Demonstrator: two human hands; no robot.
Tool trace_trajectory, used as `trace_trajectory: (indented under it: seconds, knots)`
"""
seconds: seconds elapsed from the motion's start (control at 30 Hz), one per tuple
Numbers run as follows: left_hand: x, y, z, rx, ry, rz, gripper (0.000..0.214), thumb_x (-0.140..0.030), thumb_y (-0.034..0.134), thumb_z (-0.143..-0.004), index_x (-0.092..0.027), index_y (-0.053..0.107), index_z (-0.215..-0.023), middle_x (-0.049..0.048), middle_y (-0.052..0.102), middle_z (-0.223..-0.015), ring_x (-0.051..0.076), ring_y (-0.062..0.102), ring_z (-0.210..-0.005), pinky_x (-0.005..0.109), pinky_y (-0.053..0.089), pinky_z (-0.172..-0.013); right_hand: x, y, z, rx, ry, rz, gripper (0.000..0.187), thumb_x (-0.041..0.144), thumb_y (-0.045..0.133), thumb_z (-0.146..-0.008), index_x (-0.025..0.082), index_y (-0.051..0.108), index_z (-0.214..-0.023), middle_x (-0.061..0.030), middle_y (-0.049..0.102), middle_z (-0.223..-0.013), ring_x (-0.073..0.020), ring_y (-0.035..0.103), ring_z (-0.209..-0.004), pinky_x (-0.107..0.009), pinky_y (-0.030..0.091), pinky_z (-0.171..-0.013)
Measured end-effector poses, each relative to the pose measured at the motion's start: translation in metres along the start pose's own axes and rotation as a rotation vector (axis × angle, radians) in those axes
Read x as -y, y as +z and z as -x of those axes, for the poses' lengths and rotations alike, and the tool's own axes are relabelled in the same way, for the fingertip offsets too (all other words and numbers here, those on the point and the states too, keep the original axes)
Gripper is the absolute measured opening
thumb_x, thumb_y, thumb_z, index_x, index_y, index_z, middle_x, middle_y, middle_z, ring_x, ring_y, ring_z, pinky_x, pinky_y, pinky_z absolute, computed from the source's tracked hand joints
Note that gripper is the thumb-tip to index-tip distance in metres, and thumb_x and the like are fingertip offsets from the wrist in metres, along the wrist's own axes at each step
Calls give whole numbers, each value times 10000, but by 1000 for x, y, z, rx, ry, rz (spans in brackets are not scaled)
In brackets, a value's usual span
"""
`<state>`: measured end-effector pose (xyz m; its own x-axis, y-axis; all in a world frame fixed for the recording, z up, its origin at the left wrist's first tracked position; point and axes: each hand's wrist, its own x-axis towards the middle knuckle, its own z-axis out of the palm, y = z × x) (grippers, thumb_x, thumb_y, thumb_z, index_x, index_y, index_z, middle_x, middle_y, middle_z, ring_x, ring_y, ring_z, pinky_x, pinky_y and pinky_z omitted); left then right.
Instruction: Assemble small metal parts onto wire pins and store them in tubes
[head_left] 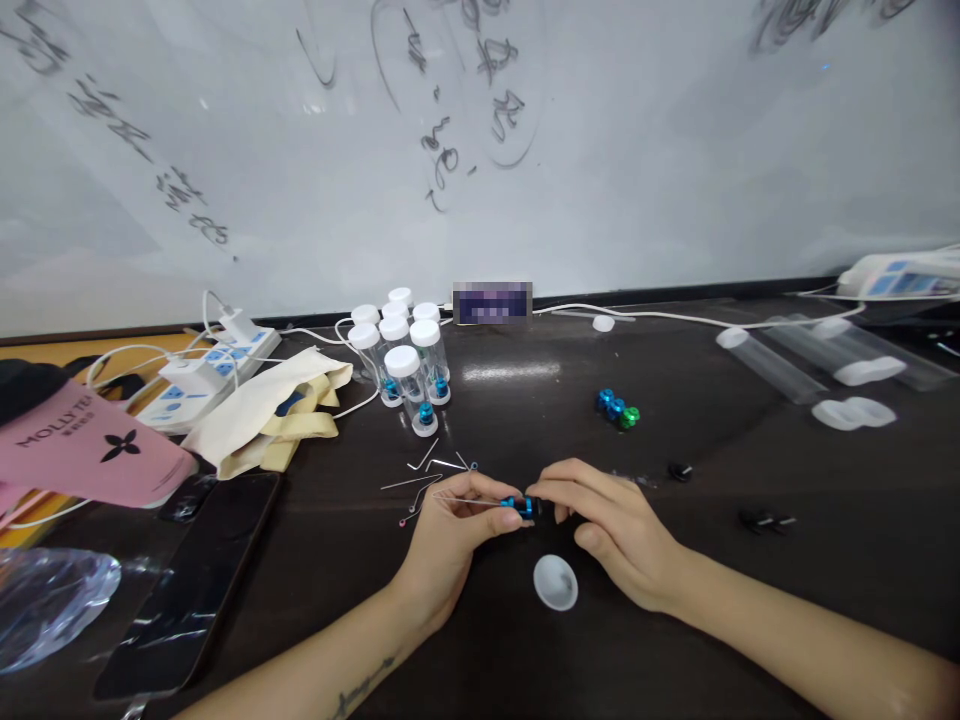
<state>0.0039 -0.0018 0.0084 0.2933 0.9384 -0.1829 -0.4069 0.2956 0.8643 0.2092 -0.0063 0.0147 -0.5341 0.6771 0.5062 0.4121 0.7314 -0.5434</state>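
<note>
My left hand [454, 535] is closed, pinching a small shiny blue metal part [512, 502] between thumb and forefinger. A thin metal rod [472, 500] runs leftward from that part across my left fingers. My right hand [611, 530] reaches in from the right, its fingers stretched out and its thumb apart. Its forefinger tip is at the right end of the blue part, by a small dark piece; whether it presses on it I cannot tell. Below the hands stands a small white cup [556, 583]. Several thin bent metal pins [429, 468] lie just beyond my left hand.
Capped clear tubes [420, 390], some with blue parts inside, stand beyond. Blue and green parts [616, 407] lie at centre right, black pieces [765, 521] further right. Empty tubes [780, 367] lie at back right. Left are a phone [199, 580], power strip [244, 355] and pink cup [90, 440].
</note>
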Motion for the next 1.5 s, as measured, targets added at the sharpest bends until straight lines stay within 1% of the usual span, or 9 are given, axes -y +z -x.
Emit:
trace_trajectory:
  seconds: [0.17, 0.57, 0.7, 0.83, 0.97, 1.1, 1.23, 1.4, 1.5]
  knots:
    - [0, -1, 1, -3, -4, 7, 177, -150, 853, -602, -158, 737, -735, 33, 750, -763, 143, 670, -721, 275, 511, -772, 0, 0, 1, -7, 17, -17, 526, 514, 231, -1023, 163, 556, -1243, -126, 587, -1089, -159, 598, -715, -342, 533, -657]
    - [1, -1, 0, 4, -1, -12, 176, -161, 854, -610, -160, 738, -743, 31, 751, -768, 132, 659, -722, 253, 494, -763, 1, -1, -1, -5, -3, 12, 548, 516, 213, -1023, 162, 600, -1183, -116, 609, -1035, -174, 614, -754, -340, 546, -669]
    - [2, -2, 0, 14, 9, -2, 164, -150, 845, -621, -164, 740, -747, 28, 752, -763, 135, 669, -712, 256, 501, -761, 1, -1, -1, -10, 2, -6, 530, 511, 220, -1024, 170, 558, -1246, -125, 596, -1080, -164, 606, -723, -341, 543, -655]
    - [2, -2, -1, 34, 14, -3, 146, -131, 827, -646, -164, 746, -763, 29, 757, -768, 134, 678, -717, 251, 510, -762, 0, -1, -1, 1, -10, -11, 540, 514, 213, -1024, 172, 585, -1214, -113, 596, -1043, -175, 605, -765, -339, 535, -668]
    - [2, -2, -1, 34, 18, 18, 147, -120, 824, -647, -167, 747, -764, 21, 756, -776, 127, 681, -720, 240, 510, -762, -1, 0, -1, -8, 20, -45, 530, 511, 227, -1025, 161, 554, -1250, -122, 578, -1089, -152, 593, -713, -339, 522, -657]
    - [2, -1, -1, 22, 6, 41, 149, -116, 824, -649, -171, 743, -762, 12, 754, -769, 118, 682, -716, 227, 505, -760, -1, 0, 0, 7, 35, -64, 553, 534, 218, -1018, 164, 586, -1200, -113, 579, -1061, -159, 588, -718, -341, 508, -661]
    - [2, -1, -2, 26, 13, 39, 154, -127, 829, -645, -163, 740, -766, 17, 751, -761, 122, 682, -710, 235, 505, -765, -2, 0, 0, -5, 52, -119, 547, 543, 242, -1014, 166, 559, -1251, -110, 566, -1075, -152, 584, -719, -326, 496, -655]
    - [2, 0, -1, -1, -1, 20, 169, -136, 848, -616, -162, 744, -747, 15, 751, -744, 116, 673, -698, 221, 508, -737, -3, 0, 0, 12, 60, -144, 549, 542, 239, -1014, 172, 605, -1188, -100, 570, -1039, -163, 570, -752, -332, 484, -675]
    - [2, -1, -1, 2, 0, 13, 159, -140, 841, -630, -161, 745, -755, 24, 761, -784, 118, 679, -726, 218, 507, -750, -2, 0, 0, 10, 53, -160, 555, 546, 247, -1013, 159, 584, -1224, -106, 564, -1060, -151, 572, -731, -327, 483, -670]
